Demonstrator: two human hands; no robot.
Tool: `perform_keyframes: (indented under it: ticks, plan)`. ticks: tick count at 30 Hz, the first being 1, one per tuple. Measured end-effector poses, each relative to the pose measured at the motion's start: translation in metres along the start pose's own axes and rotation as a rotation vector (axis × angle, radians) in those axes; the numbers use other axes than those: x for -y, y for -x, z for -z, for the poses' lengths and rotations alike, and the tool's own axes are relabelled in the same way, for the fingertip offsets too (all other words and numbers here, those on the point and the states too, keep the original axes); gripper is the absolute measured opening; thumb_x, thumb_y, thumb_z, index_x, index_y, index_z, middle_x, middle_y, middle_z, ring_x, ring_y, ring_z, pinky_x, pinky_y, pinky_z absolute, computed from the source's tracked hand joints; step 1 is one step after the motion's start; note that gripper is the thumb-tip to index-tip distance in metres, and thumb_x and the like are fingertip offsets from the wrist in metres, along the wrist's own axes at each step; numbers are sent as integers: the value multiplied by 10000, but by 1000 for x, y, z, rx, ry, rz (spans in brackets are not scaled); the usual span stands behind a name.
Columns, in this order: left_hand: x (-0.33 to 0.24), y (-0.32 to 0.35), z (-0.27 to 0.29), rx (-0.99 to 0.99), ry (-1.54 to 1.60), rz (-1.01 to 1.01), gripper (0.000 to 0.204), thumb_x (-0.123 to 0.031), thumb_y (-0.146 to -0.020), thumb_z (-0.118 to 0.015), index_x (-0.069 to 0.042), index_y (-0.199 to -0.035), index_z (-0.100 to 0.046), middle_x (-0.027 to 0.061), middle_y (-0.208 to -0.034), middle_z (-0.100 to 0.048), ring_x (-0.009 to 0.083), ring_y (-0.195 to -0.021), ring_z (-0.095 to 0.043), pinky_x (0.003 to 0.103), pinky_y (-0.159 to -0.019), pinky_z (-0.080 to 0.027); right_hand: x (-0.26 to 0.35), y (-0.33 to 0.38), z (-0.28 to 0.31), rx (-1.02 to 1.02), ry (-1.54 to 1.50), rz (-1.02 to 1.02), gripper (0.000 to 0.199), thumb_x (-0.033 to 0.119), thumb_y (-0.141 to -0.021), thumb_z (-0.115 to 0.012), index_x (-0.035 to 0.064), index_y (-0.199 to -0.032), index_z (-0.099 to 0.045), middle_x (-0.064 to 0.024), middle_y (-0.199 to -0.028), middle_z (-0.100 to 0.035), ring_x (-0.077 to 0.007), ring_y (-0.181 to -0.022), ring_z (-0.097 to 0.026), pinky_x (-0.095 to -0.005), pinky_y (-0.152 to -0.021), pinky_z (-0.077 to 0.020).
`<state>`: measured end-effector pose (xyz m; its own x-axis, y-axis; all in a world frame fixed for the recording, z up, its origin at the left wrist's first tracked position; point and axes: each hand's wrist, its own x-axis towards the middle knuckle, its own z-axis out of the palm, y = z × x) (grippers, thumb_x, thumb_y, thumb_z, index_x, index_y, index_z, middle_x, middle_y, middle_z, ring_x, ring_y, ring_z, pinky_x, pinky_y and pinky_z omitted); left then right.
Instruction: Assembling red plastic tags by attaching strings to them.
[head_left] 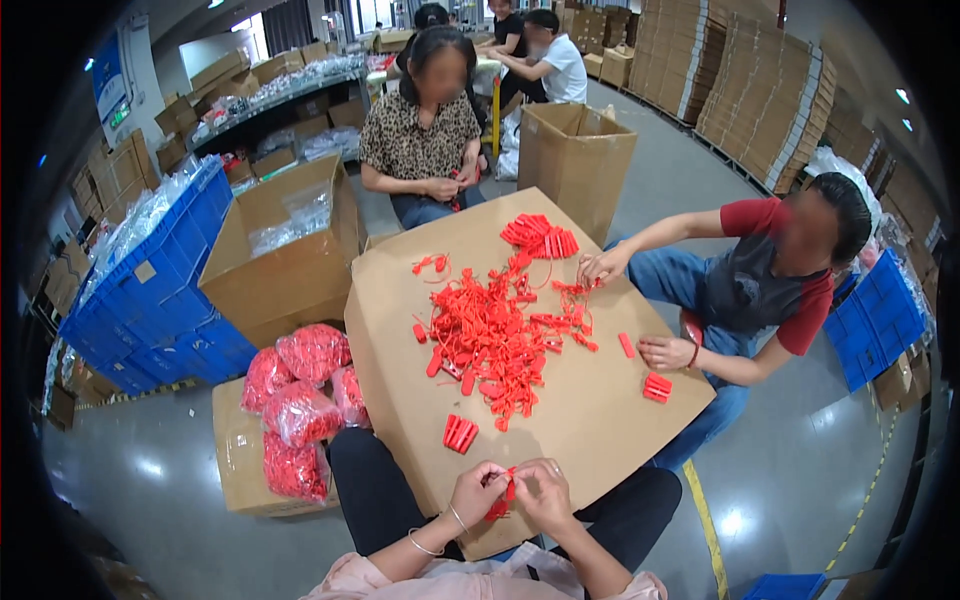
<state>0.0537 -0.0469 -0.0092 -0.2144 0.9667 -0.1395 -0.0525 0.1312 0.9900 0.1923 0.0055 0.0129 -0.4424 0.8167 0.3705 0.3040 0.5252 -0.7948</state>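
At the near edge of the cardboard-topped table (pixel 600 440), my left hand (pixel 478 494) and my right hand (pixel 543 497) meet, fingers pinched. Between them is a small red plastic piece with a cord (pixel 511 488); its exact kind is too small to make out. Just beyond my left hand lies a neat bundle of red pieces (pixel 461 434). A large tangled heap of red corded pieces (pixel 485 335) covers the middle of the table.
Bags of red pieces (pixel 302 412) sit on a carton at left, near an open carton (pixel 290 250) and blue crates (pixel 150 290). A co-worker's hand (pixel 602 266) reaches into the heap from the right; another person (pixel 425 150) sits opposite. A tall carton (pixel 575 160) stands behind.
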Motion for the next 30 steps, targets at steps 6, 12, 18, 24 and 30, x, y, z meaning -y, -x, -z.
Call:
perform_keyframes:
  ticks: [6,12,18,24,30]
  plan:
    - [0,-3,2,-2,9,-33,93,-76,-823,-559,7,-862,-572,-6,-696,-563,28,-627,-497,173,-569,-419,2,1,-1,18,17,66,108,49,-736,-592,48,-835,-550,-103,-853,-589,-265,-830,-559,-363,-743,-438]
    - [-22,-1,9,178,124,80,108,-86,-847,-547,4,-899,-573,-24,-756,-566,14,-662,-493,160,-582,-412,-13,6,4,161,-347,-212,173,66,-827,-558,39,-997,-578,-81,-907,-609,-157,-841,-575,-261,-737,-451]
    - [-33,0,20,342,43,159,145,-107,-855,-543,1,-946,-577,-21,-771,-572,12,-665,-498,152,-591,-408,-11,8,6,242,-791,-451,85,82,-859,-547,10,-901,-567,1,-825,-585,-46,-756,-526,-198,-707,-429]
    - [-32,1,19,372,290,339,174,-204,-875,-532,-40,-841,-579,-14,-654,-539,31,-527,-460,181,-481,-369,-11,15,2,223,-832,-475,69,73,-869,-527,15,-901,-547,-8,-825,-581,-53,-753,-526,-196,-699,-425]
    - [-22,6,10,476,230,341,186,-207,-885,-519,-50,-795,-562,-6,-646,-527,41,-509,-450,173,-467,-351,-10,17,-5,163,-808,-435,67,74,-883,-498,20,-909,-527,-3,-791,-566,-51,-733,-523,-202,-673,-429]
